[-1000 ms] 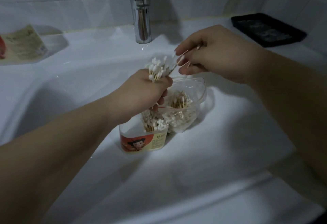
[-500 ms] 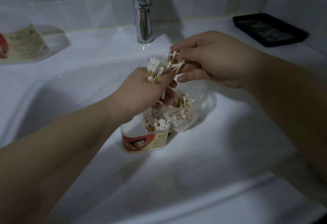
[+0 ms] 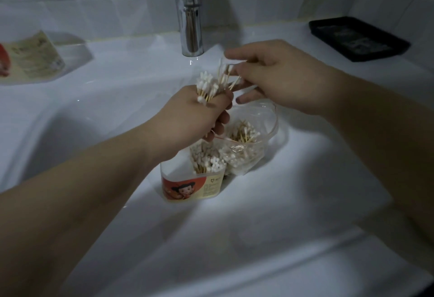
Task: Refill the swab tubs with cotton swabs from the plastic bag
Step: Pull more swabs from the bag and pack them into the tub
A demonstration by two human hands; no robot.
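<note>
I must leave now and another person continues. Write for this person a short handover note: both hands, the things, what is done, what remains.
Left hand: grips a swab bundle, tips up, above the labelled tub.
Right hand: pinches a few loose swabs beside that bundle.
Things: the labelled tub stands in the sink, partly filled; the open plastic bag is beside it on the right, swabs inside. A second tub is on the ledge, far left; contents unclear.
Done: some swabs are in the labelled tub.
Left: add the held swabs, then the rest from the bag.
</note>
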